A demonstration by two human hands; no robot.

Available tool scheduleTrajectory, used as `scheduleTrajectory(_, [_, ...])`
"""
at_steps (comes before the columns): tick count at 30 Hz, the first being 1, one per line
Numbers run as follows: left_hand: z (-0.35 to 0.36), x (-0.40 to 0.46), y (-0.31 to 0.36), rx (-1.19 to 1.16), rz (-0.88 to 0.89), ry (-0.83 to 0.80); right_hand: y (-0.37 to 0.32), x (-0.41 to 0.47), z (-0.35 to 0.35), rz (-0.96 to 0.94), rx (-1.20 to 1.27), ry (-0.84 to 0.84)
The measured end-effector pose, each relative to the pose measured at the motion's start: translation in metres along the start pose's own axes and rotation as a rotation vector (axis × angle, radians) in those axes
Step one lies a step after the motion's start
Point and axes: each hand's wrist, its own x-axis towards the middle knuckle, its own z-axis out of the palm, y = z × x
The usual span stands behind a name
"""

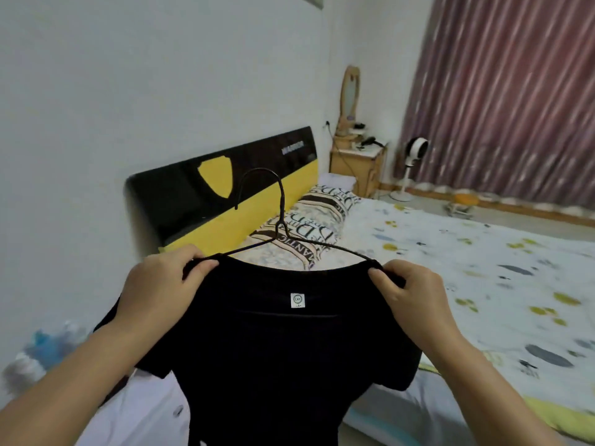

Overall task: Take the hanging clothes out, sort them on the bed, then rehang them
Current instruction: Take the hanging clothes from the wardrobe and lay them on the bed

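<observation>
A black short-sleeved shirt point(277, 355) with a small white neck label hangs on a dark wire hanger point(280, 220), held up in front of me over the bed point(483, 268). My left hand point(164, 284) pinches the shirt's left shoulder at the hanger's end. My right hand point(409, 291) pinches the right shoulder the same way. The hanger's hook stands upright above the neckline. The shirt's lower part runs out of the frame at the bottom.
The bed has a white spotted sheet, a lettered pillow point(315, 226) and a black-and-yellow headboard point(225, 191) against the left wall. White and blue cloth point(48, 352) lies at the lower left. A nightstand point(357, 162), a standing fan point(413, 156) and striped curtains point(502, 98) are beyond.
</observation>
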Motion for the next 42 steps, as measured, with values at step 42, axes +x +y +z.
scheduleTrajectory(42, [0.646, 0.233, 0.286, -0.011, 0.224, -0.679, 0.519, 0.297, -0.084, 0.702, -0.194, 0.070])
